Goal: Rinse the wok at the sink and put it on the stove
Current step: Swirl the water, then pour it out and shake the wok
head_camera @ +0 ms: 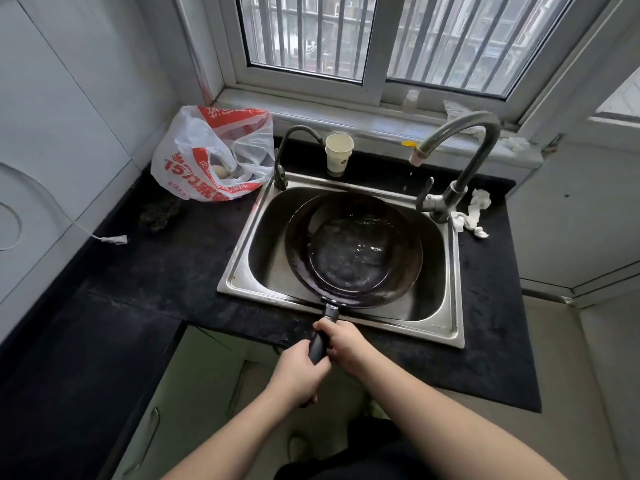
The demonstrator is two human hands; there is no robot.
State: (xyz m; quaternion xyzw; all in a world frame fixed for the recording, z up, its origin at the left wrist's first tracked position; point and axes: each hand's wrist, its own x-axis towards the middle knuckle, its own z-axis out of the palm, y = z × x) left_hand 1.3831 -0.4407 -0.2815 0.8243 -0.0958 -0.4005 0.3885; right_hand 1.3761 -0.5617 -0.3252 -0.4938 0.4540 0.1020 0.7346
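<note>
A dark round wok (353,251) sits inside a stainless steel sink (446,327), its bowl filling most of the basin, with a shallow pool of water glinting in its bottom. Its black handle (320,341) reaches out over the sink's near rim, toward the person. Both hands grasp that handle: the right hand (341,344) wraps around it closer to the wok, and the left hand (299,374) curls around its end, just behind and touching the right. Bare forearms run back from both hands to the bottom of the view.

Beyond the right hand, at the sink's far right corner, stands a tall curved faucet (460,150), its spout arching above the wok; a few drops hang in the air below its spout. Crumpled white tissue (472,214) lies just beside the faucet's base. Beyond the left hand, at the far left corner, is a smaller dark gooseneck tap (287,150), with a paper cup (338,154) standing next to it. Further to the left of the hands, on the black countertop (166,271), slumps a red and white plastic bag (214,154) with something pale inside, a dark scouring pad (161,213) near it, and a white cable plug (112,240). A barred window (374,36) rises behind the sink
</note>
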